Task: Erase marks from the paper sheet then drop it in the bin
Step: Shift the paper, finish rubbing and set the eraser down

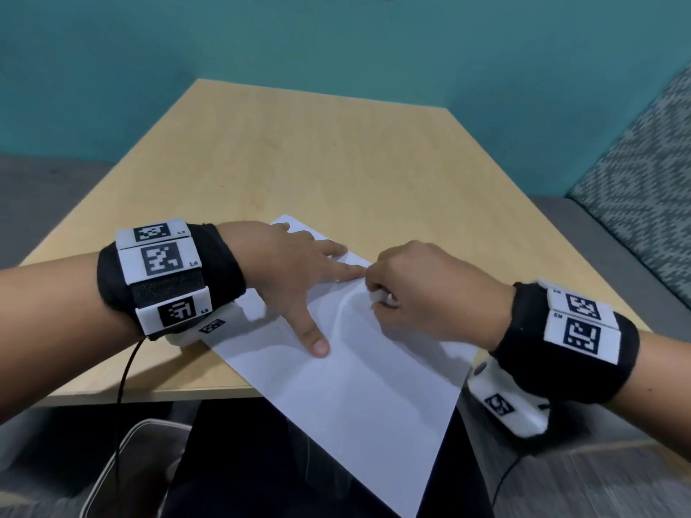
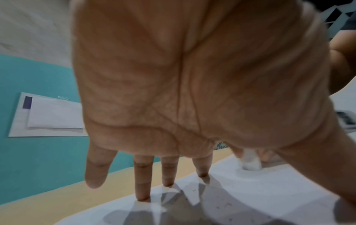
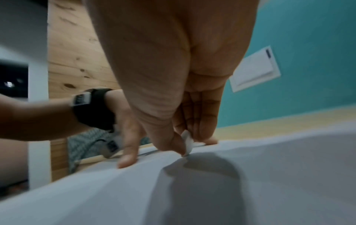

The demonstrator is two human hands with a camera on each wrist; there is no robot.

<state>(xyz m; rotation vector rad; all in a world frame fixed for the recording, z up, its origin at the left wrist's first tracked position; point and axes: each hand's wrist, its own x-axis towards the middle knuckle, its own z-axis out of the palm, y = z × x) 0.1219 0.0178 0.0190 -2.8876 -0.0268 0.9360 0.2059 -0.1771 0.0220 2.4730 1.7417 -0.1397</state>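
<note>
A white paper sheet [image 1: 355, 386] lies skewed on the wooden table [image 1: 299, 162], its near corner hanging over the table's front edge. My left hand [image 1: 299, 278] lies spread on the sheet's far part, straight fingers [image 2: 142, 182] pressing it flat. My right hand [image 1: 411, 293] pinches a small white eraser [image 1: 385, 297] and holds its tip on the paper beside the left fingertips. The eraser [image 3: 187, 142] shows between thumb and fingers in the right wrist view, and as a white blur [image 2: 250, 162] in the left wrist view. The paper [image 3: 231, 190] bulges slightly near the eraser. No marks are legible.
A bin [image 1: 123, 469] with a pale rim stands on the floor below the table's front edge, at my left. A patterned upholstered seat [image 1: 643, 173] borders the table on the right. A teal wall [image 1: 336, 43] rises behind, with a white sign [image 2: 48, 115] on it.
</note>
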